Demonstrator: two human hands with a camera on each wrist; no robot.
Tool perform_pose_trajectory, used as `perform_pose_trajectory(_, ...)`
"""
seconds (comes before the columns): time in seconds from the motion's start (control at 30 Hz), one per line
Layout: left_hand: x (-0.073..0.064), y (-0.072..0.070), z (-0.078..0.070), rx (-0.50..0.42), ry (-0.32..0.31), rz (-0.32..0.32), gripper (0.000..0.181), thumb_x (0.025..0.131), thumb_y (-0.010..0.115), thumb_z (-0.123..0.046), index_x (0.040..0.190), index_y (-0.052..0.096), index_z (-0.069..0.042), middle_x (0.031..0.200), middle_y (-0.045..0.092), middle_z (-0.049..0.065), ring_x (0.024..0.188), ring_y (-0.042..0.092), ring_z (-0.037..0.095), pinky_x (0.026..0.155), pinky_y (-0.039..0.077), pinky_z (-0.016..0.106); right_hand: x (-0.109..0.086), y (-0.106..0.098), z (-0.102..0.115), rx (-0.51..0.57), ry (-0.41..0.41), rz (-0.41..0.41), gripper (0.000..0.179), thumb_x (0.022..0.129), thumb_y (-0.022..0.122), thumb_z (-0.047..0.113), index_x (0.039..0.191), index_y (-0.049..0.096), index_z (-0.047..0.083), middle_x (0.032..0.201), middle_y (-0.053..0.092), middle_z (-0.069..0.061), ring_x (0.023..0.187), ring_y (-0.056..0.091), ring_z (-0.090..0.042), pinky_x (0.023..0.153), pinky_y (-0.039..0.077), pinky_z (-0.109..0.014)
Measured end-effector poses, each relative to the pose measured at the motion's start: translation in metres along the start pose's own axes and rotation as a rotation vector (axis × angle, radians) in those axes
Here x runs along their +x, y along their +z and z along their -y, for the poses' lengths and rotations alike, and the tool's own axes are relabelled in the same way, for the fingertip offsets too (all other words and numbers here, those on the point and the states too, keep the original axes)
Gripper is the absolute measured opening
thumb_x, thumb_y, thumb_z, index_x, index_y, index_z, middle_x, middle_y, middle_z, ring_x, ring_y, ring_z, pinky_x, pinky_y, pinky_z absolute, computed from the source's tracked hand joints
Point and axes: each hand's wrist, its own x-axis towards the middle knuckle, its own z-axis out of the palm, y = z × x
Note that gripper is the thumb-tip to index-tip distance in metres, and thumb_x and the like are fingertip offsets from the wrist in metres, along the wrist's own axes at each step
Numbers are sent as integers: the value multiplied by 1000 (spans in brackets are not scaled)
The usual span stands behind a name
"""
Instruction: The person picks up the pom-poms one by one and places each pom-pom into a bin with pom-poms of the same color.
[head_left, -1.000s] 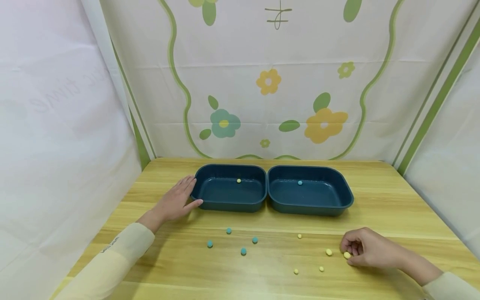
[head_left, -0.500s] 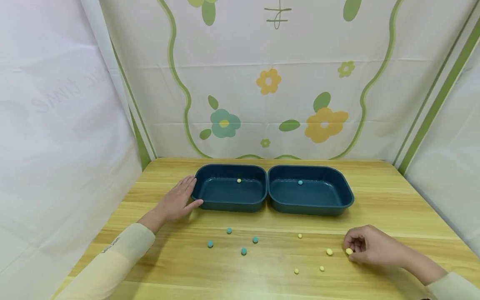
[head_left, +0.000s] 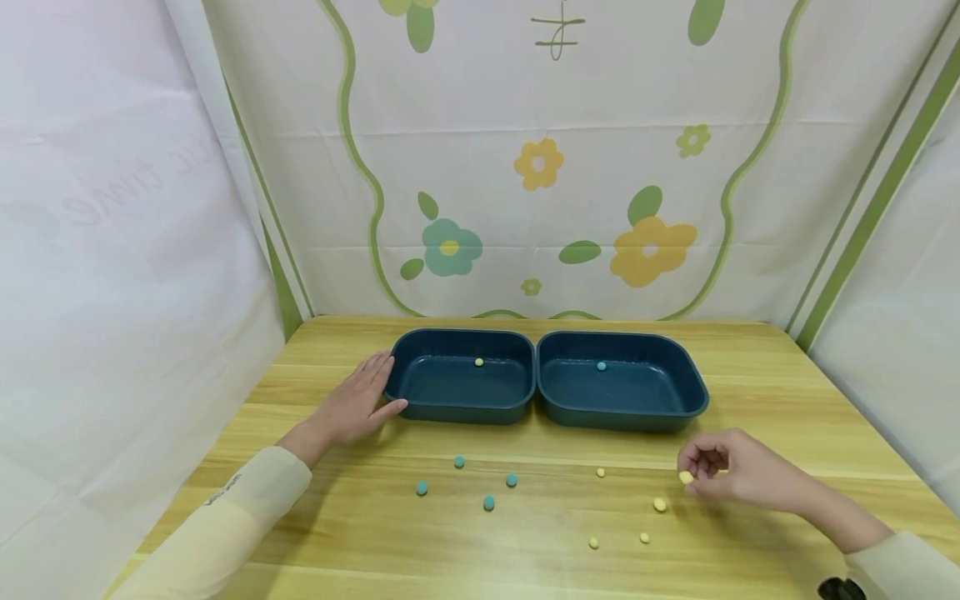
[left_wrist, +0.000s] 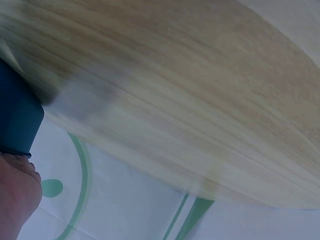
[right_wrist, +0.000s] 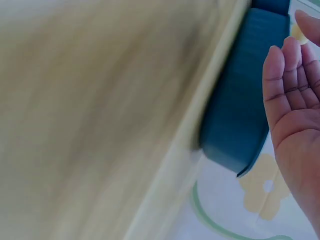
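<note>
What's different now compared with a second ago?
The right hand has moved up in the head view, toward the right tray, carrying a pinched yellow piece. Nothing was let go. The left hand stays at the left tray; the trays, blue pieces and other yellow pieces stayed put.

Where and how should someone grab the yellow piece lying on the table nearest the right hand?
Probably pinch the yellow piece by opposite sides, coming from above: it looks small and rounded, and lies on the tabletop with nothing covering it.
</note>
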Motion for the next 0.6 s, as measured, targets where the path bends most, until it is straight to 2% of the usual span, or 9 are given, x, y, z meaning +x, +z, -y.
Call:
perform_pose_trajectory(0.17,0,0,1,3,3,-1,82,101,39,-53,151,16,8,159,13,22,146,9,34,118,9,45,18,-5,14,45,-37,4,18,85,71,-4,93,63,11,75,59,1,64,55,-13,55,48,-31)
perform_pose_trajectory(0.43,-1,0,1,0,13,-21,83,101,41,-53,150,17,10,157,15,24,145,12,36,117,11,47,53,-6,29,94,-136,-52,21,84,70,-9,96,65,8,76,59,-4,63,54,-15,50,49,-29)
perform_pose_trajectory(0.6,-1,-1,1,2,1,0,83,101,38,-54,151,16,8,159,13,22,146,9,34,118,9,45,73,-6,36,115,-120,-70,18,84,71,-7,95,66,6,76,60,-6,61,54,-15,50,50,-28)
